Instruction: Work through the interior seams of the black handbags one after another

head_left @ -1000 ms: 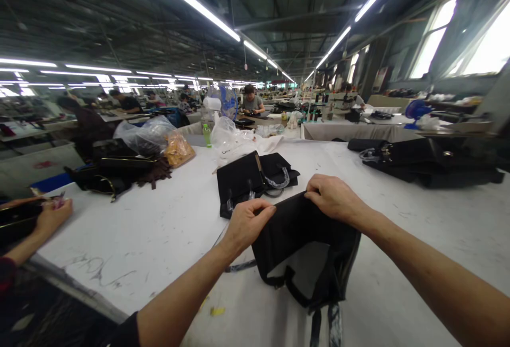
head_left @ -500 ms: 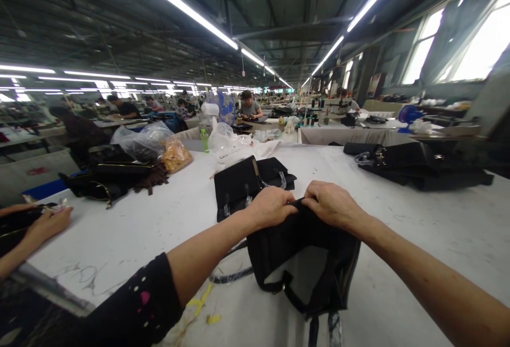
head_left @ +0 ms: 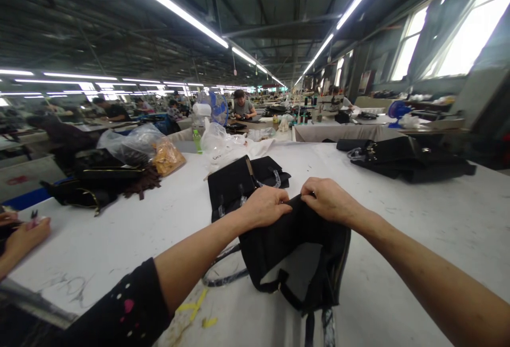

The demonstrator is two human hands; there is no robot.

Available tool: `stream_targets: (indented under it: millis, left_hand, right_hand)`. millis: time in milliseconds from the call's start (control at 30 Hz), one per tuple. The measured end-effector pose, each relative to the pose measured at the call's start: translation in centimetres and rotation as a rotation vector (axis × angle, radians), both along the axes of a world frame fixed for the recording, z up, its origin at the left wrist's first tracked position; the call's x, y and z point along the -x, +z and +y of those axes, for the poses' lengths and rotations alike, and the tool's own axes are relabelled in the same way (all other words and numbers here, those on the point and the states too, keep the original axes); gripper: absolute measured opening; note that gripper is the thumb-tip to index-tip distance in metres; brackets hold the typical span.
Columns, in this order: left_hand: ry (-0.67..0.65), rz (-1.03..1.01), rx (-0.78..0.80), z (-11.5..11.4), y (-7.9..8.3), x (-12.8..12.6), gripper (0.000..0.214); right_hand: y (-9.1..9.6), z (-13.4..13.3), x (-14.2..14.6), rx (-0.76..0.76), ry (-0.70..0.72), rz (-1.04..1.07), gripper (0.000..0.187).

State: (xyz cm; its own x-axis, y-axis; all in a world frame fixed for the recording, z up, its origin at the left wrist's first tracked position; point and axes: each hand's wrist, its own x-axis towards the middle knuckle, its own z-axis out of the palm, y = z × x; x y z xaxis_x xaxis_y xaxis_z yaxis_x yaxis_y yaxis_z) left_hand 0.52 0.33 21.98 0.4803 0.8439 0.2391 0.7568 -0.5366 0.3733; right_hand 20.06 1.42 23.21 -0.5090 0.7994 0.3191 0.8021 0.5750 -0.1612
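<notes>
A black handbag (head_left: 295, 246) is held by its far edge, its opening tilted toward me and the pale lining showing inside. My left hand (head_left: 265, 206) pinches that edge on the left, thumb and fingers closed on the fabric. Just to the right, my right hand (head_left: 329, 198) grips the same edge, fingers closed. The bag's wrapped handles (head_left: 225, 278) stick out on the left and below it. Right behind my left hand lies another black bag (head_left: 231, 182) with plastic-wrapped handles, next to more black pieces (head_left: 268, 171).
White table (head_left: 414, 240) underneath. At the left are dark bags (head_left: 107, 177), a yellow-orange plastic packet (head_left: 168, 157) and a co-worker's hand (head_left: 30, 238) holding a small tool. Black bags (head_left: 410, 158) lie at right; a white plastic bag (head_left: 223, 145) and green bottle (head_left: 197, 141) stand behind.
My view has turned slightly, so the scene sits a little further left. My two hands have moved slightly apart along the bag's edge, both still gripping it.
</notes>
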Motion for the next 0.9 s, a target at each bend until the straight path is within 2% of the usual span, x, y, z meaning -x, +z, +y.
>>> stream_targets:
  millis: [100, 233, 300, 400, 500, 567, 667, 767, 900]
  left_hand:
    - [-0.011, 0.054, 0.049, 0.8, 0.6, -0.6, 0.013]
    - [-0.008, -0.033, 0.002, 1.8, 0.4, -1.7, 0.018]
    - [0.003, -0.060, -0.030, 1.8, 0.1, -1.9, 0.019]
    - [0.073, -0.055, -0.041, 0.8, -0.2, -1.5, 0.017]
    - [0.175, -0.069, 0.003, -0.6, -0.4, -0.6, 0.014]
    - [0.234, -0.109, 0.036, -1.2, -0.7, 0.0, 0.014]
    - [0.272, -0.167, 0.055, -1.7, -1.2, 0.5, 0.013]
    - [0.272, -0.186, 0.043, -1.8, -1.5, 0.7, 0.015]
    - [0.271, -0.196, 0.041, -2.1, -1.5, 0.7, 0.015]
  right_hand:
    - [-0.1, -0.2, 0.2, -0.033, 0.000, -0.019, 0.016]
    - [-0.4, 0.1, 0.1, -0.041, 0.016, 0.006, 0.018]
    - [-0.4, 0.3, -0.2, 0.015, 0.072, 0.106, 0.017]
    - [-0.2, 0.5, -1.3, 0.100, 0.177, 0.394, 0.012]
    - [0.3, 0.5, -2.3, 0.098, 0.075, 0.543, 0.018]
    - [0.3, 0.5, -2.7, 0.123, 0.003, 0.524, 0.016]
    - [-0.1, 0.4, -2.3, 0.161, 0.099, 0.469, 0.010]
    - [-0.6, 0.2, -1.6, 0.053, 0.219, 0.342, 0.004]
    - [-0.8, -0.2, -0.7, -0.070, 0.234, 0.201, 0.014]
